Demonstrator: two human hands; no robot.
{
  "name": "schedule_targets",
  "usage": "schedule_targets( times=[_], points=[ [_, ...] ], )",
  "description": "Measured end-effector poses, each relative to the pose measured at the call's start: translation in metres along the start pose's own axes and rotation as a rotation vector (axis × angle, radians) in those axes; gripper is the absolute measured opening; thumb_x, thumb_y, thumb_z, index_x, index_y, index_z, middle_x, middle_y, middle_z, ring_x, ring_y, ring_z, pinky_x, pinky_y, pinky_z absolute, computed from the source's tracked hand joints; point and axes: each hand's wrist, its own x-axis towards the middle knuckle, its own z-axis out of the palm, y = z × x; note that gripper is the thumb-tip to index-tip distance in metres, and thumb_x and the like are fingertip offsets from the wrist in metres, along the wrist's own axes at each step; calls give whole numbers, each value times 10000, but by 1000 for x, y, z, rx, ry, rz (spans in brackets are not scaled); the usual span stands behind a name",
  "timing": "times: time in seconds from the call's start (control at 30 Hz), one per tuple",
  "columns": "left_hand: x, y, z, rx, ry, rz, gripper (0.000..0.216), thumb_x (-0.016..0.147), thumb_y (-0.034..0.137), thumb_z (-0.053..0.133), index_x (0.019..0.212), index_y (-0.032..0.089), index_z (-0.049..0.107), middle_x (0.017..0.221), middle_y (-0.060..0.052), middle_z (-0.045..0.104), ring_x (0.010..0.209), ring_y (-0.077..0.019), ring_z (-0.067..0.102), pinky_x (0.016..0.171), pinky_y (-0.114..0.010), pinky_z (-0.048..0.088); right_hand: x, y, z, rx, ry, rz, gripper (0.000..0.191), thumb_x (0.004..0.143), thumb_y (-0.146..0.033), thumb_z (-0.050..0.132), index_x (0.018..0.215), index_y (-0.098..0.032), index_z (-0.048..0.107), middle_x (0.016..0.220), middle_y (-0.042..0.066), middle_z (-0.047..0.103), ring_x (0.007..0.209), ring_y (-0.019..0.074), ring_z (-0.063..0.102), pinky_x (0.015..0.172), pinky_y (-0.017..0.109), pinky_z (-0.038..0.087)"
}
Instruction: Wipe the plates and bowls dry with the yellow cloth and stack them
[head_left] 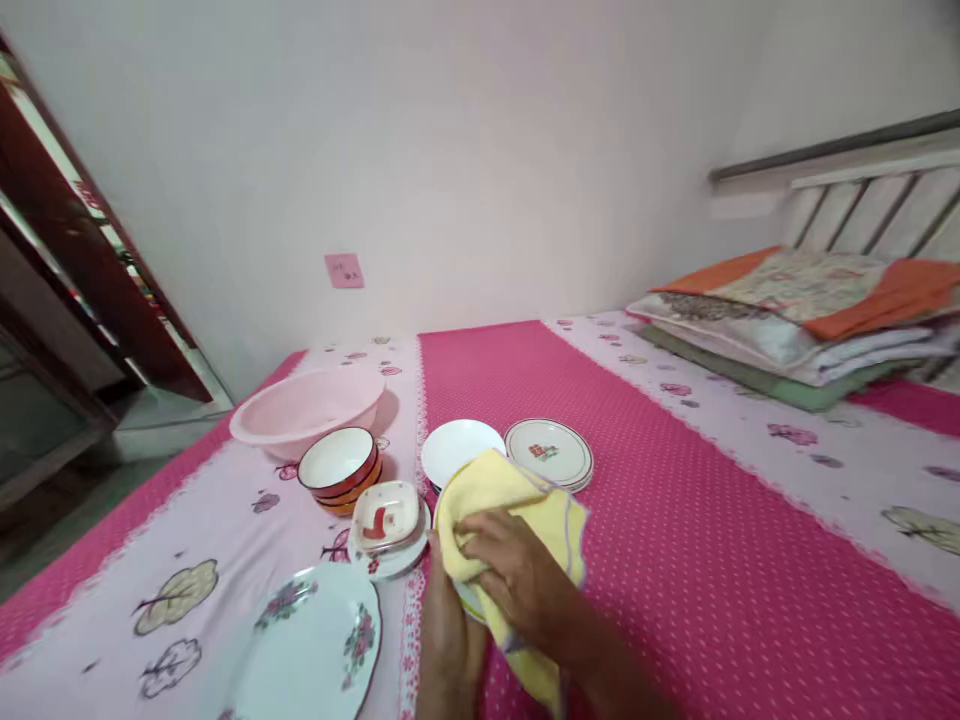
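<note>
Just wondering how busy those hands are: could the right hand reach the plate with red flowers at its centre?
Probably yes: the red-flowered plate lies beyond the right hand, with nothing seen resting on it. The yellow cloth in that hand might need releasing first.

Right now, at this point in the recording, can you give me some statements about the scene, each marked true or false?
1. The right hand holds a yellow cloth against a dish. True.
2. The left hand is in the pink basin. False: the left hand holds the dish.
3. The large flowered plate is nearer the camera than the pink basin. True.
4. The stacked bowls are inside the basin. False: the bowls stand outside it.
5. The folded bedding lies on the picture's right side. True.
</note>
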Motion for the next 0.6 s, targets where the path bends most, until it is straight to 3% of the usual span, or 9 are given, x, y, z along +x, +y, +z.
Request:
schedule_targets(
  times=[0.13,0.27,0.43,0.6],
  points=[
    [-3,-10,-3,23,-11,-100,405,1042,364,578,1387,186,697,956,-81,793,880,-193,776,897,-315,625,4,-1,1,-148,141,-24,296,877,-19,570,1083,-212,659,1332,87,675,1244,266,592,1059,442,421],
    [-2,-26,-9,13,-184,-232,510,1048,509,537,1379,169,723,1284,-160,769,1279,-309,687,1121,-427,531,3,14,-11,-362,345,47,182,998,-153,571,1148,-218,651,1401,122,644,1364,309,529,1185,550,332],
    [3,-32,-14,2,-257,-151,555,1019,570,555,1365,180,744,1471,-163,666,1469,-346,524,1256,-467,380,-4,45,-26,-437,475,198,223,1051,-259,524,1243,-193,616,1381,173,632,1327,335,555,1103,547,462],
    [5,-14,-16,-8,-254,-15,604,1032,607,494,1492,241,636,1493,-139,641,1497,-319,486,1280,-480,328,-9,49,-28,-404,392,349,146,995,-215,586,1135,-190,616,1205,160,637,1144,322,610,1006,482,540]
  ],
)
